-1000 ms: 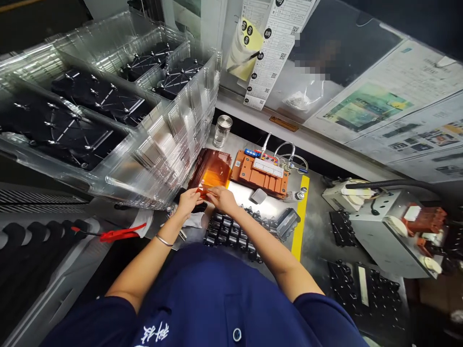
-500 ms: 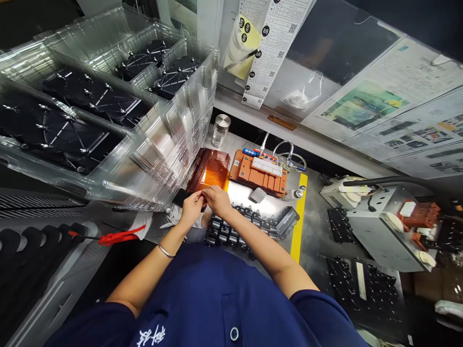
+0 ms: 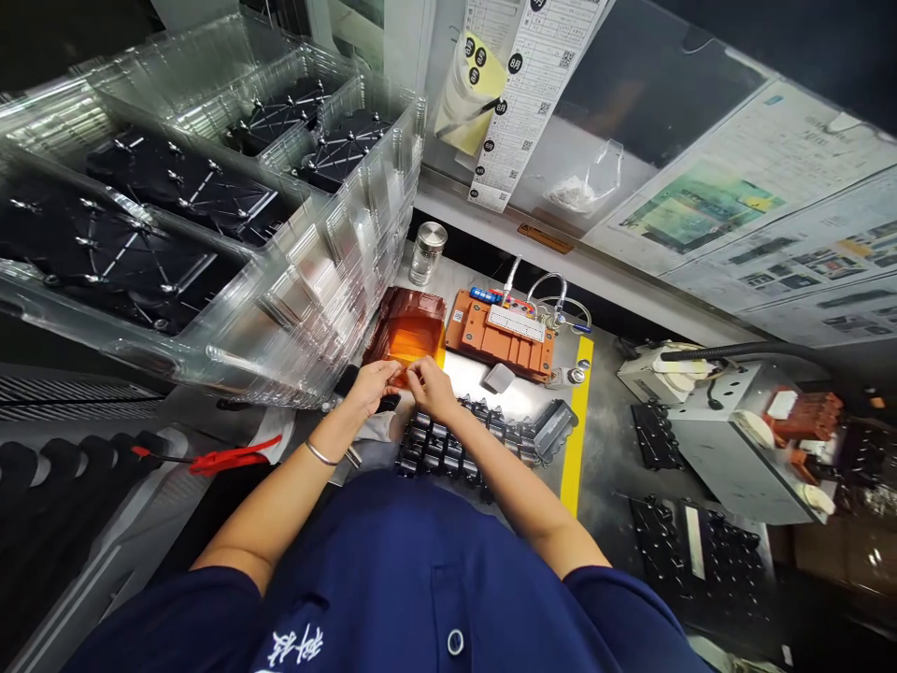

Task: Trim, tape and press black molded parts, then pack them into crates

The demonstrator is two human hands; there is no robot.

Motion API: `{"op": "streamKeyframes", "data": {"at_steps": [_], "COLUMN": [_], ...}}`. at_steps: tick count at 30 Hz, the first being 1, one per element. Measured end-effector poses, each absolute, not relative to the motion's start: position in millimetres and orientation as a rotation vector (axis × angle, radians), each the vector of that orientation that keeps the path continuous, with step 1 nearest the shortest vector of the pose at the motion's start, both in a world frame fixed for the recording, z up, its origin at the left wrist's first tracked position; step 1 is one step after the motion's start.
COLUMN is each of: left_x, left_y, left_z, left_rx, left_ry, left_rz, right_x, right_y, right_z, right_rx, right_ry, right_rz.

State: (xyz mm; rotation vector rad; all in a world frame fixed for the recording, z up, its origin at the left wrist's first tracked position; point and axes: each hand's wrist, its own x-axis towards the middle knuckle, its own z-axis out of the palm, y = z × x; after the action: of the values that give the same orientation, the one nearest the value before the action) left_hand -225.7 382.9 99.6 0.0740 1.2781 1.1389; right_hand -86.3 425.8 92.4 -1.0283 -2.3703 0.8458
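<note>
Two bare hands meet over the left part of the grey metal counter, fingertips bent inward and close to each other. The left hand and the right hand both have thumb and fingers drawn together; whether they grip a small bit of film between them, I cannot tell. Just beyond the fingertips, an amber, see-through plastic piece lies beside the stack of clear plastic trays along the counter's left edge, black molded parts sitting in its top compartments. Toward the counter's far edge stands a clear glass jar with a silver lid. Right of the amber piece sits an orange-brown rectangular block fixture topped by a white dotted strip. Nearer the counter's front edge lie rows of glossy black ribbed parts, left of a yellow tape strip.
</note>
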Motion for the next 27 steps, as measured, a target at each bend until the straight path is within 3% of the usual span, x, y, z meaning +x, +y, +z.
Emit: {"op": "streamKeyframes", "data": {"at_steps": [8, 14, 21, 27], "left_x": [-211.9, -202.3, -211.7, -213.6], "left_y": [383.1, 383.1, 377.4, 359.5], "left_z": [107.1, 105.1, 114.6, 126.5], "left_rx": [0.146, 0.187, 0.369, 0.661], "left_ry": [1.13, 1.182, 1.204, 1.287], "left_rz": [1.146, 1.178, 1.099, 1.113], "right_x": [-69.6, -63.2, -62.1, -69.0], "right_y": [422.4, 417.1, 431.0, 428.3], "right_z": [102.7, 122.4, 132.7, 141.1], "right_rx": [-1.243, -1.462, -1.62, -1.538], "right_ry": [-1.819, -1.912, -1.256, -1.019], "right_rz": [1.26, 1.22, 2.061, 2.117]}}
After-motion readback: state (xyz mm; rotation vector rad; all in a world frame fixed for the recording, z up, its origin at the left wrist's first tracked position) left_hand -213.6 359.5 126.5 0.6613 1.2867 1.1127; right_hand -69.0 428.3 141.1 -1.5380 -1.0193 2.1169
